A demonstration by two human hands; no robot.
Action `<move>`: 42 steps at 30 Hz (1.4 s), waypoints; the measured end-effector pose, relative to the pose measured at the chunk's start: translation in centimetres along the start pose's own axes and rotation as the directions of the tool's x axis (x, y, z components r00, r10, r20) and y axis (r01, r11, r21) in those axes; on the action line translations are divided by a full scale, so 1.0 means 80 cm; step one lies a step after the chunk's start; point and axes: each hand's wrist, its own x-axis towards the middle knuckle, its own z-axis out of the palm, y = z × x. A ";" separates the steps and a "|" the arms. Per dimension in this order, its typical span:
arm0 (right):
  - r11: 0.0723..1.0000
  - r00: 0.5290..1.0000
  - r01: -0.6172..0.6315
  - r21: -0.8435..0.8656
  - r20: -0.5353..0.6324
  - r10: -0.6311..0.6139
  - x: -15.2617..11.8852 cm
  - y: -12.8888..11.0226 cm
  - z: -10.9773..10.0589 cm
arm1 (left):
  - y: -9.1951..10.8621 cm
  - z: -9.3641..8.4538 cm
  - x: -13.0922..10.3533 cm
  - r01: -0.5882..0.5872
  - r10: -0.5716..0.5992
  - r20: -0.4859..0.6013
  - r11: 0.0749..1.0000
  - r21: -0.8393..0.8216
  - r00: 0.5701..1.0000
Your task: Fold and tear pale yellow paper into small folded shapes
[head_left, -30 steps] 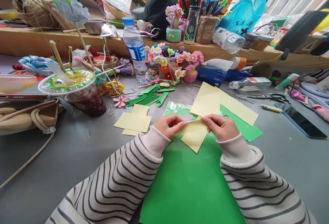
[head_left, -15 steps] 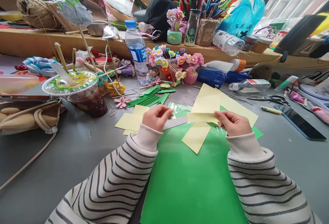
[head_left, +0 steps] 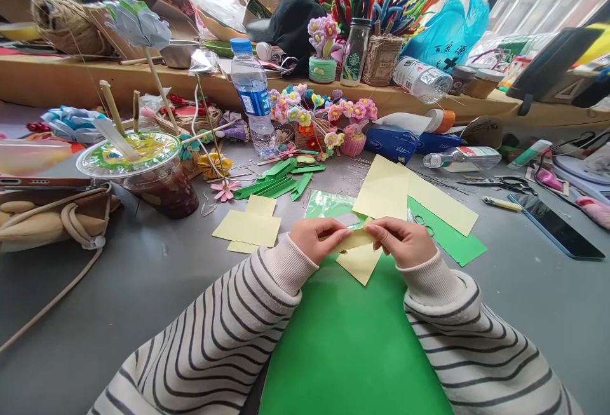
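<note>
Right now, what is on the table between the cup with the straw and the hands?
In the head view, pale yellow paper squares lie on the grey table between the cup and the left hand; the rest is bare.

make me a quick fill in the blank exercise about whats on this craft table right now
1. Both hands, the left hand and the right hand, pinch a folded strip of pale ______ paper.
2. Under the hands lies a large ______ sheet.
3. The water bottle has a ______ cap.
4. The phone lies flat to the person's ______.

Missing words: yellow; green; blue; right
</note>
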 end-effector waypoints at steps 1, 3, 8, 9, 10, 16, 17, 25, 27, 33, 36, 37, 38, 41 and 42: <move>0.999 0.999 -0.040 0.028 -0.007 0.041 0.002 0.001 -0.005 | 0.000 -0.002 0.000 -0.001 0.001 -0.008 1.000 0.005 1.000; 0.989 0.990 -0.121 0.085 -0.062 0.126 0.007 0.004 -0.017 | -0.002 -0.005 0.000 0.000 0.002 -0.054 0.999 0.035 0.999; 0.993 0.971 -0.061 0.099 -0.226 0.082 0.012 0.011 -0.027 | -0.006 -0.008 0.000 -0.044 0.056 -0.102 0.992 0.121 0.993; 0.998 0.993 0.002 0.068 -0.121 0.007 0.011 0.010 -0.022 | -0.006 -0.007 0.000 -0.071 0.083 -0.075 0.986 0.149 0.994; 0.997 0.997 0.074 0.024 0.006 -0.074 0.009 0.009 -0.015 | -0.006 -0.006 0.000 -0.100 0.110 -0.047 0.979 0.176 0.993; 0.986 0.955 0.155 -0.064 0.264 -0.133 0.001 0.002 0.008 | -0.007 -0.003 0.000 -0.156 0.160 -0.002 0.963 0.219 0.987; 0.991 0.964 0.125 -0.048 0.243 -0.109 0.001 0.002 0.008 | -0.008 -0.005 0.000 -0.148 0.155 -0.012 0.963 0.223 0.988; 0.994 0.995 -0.089 0.061 0.048 0.086 0.007 0.010 -0.004 | -0.016 -0.021 0.005 -0.050 0.087 -0.235 0.986 0.159 0.968; 0.994 0.994 -0.104 0.046 0.038 0.102 0.007 0.011 -0.007 | -0.015 -0.025 0.004 -0.032 0.062 -0.331 0.995 0.094 0.942; 0.996 0.989 -0.053 0.076 0.139 0.042 0.004 0.009 0.000 | -0.006 -0.021 0.002 -0.203 0.269 -0.298 0.951 0.233 0.916; 0.998 0.984 0.049 0.046 0.171 -0.056 0.003 0.007 0.006 | -0.006 -0.009 0.001 -0.214 0.226 -0.030 0.951 0.222 0.974; 0.996 0.983 0.088 0.018 0.163 -0.090 0.002 0.006 0.008 | -0.006 -0.006 0.001 -0.188 0.189 0.018 0.960 0.209 0.982; 0.991 0.979 0.129 -0.018 0.159 -0.125 0.002 0.006 0.008 | -0.007 -0.003 0.000 -0.167 0.162 0.044 0.965 0.203 0.986; 0.963 0.958 0.239 -0.122 0.193 -0.213 0.003 0.003 0.007 | -0.009 -0.001 0.000 -0.174 0.165 0.058 0.958 0.230 0.985; 0.956 0.952 0.257 -0.140 0.209 -0.226 0.004 0.001 0.006 | -0.009 -0.002 0.001 -0.196 0.187 0.061 0.948 0.252 0.980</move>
